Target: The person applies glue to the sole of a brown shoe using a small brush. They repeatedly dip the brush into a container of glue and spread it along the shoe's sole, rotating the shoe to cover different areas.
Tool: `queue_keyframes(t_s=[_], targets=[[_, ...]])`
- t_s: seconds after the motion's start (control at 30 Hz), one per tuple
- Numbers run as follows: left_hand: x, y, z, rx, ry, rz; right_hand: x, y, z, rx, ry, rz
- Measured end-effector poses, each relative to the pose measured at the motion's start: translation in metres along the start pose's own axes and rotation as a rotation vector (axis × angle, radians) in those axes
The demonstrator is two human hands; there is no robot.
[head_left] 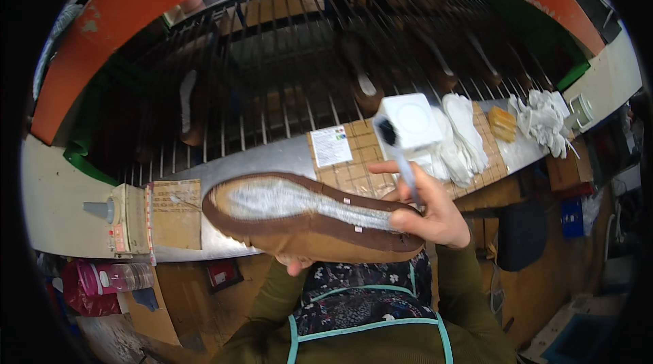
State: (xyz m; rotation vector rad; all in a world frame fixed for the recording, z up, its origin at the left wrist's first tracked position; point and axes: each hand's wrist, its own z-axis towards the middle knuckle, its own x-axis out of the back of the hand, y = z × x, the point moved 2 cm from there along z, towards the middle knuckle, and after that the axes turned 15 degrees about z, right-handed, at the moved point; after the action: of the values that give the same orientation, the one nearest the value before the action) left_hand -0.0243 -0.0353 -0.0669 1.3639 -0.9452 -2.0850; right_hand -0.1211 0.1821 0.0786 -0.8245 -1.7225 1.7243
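A: What was held nearest?

B: A brown shoe [306, 218], sole up, was gripped from beneath by the left hand [294, 263], thumb alone seen.

A: And the right hand [435, 211]?

B: It was closed around a brush [407, 173] at the shoe's right end.

A: Farther off?

B: A white tub [410, 121] was seen on the bench [265, 160], white insoles [461, 136] to its right, a wire rack [286, 64] beyond.

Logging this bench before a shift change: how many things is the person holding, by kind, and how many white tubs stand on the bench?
Brown shoe, sole up, in left hand: 1
Brush in right hand: 1
White tub: 1
Total: 3
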Motion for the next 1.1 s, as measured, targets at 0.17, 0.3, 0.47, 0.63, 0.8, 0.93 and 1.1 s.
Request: queue_keyframes(t_s=[0.17, 0.3, 0.47, 0.63, 0.8, 0.93, 1.1], targets=[[-0.037, 0.007, 0.021, -0.354, 0.086, 0.314, 0.073, 0.066, -0.057, 0.166, 0.453, -0.381], [-0.039, 0.018, 0.038, -0.608, 0.345, 0.592, 0.082, 0.069, -0.065, 0.132, 0.655, -0.667], [-0.016, 0.028, 0.032, -0.433, 0.647, 0.547, 0.09, 0.087, -0.056, 0.238, 0.685, -1.01], [0.02, 0.024, 0.021, -0.581, 0.755, 0.816, 0.086, 0.094, -0.042, 0.381, 0.61, -1.233], [0.01, 0.043, 0.027, -0.448, 0.823, 1.397, 0.084, 0.088, -0.044, 0.347, 0.511, -1.346], [0.001, 0.05, 0.027, -0.474, 0.837, 1.338, 0.101, 0.09, -0.051, 0.145, 0.556, -0.904], [-0.019, 0.05, 0.035, -0.48, 0.858, 1.163, 0.119, 0.109, -0.063, -0.204, 0.491, -0.144]])
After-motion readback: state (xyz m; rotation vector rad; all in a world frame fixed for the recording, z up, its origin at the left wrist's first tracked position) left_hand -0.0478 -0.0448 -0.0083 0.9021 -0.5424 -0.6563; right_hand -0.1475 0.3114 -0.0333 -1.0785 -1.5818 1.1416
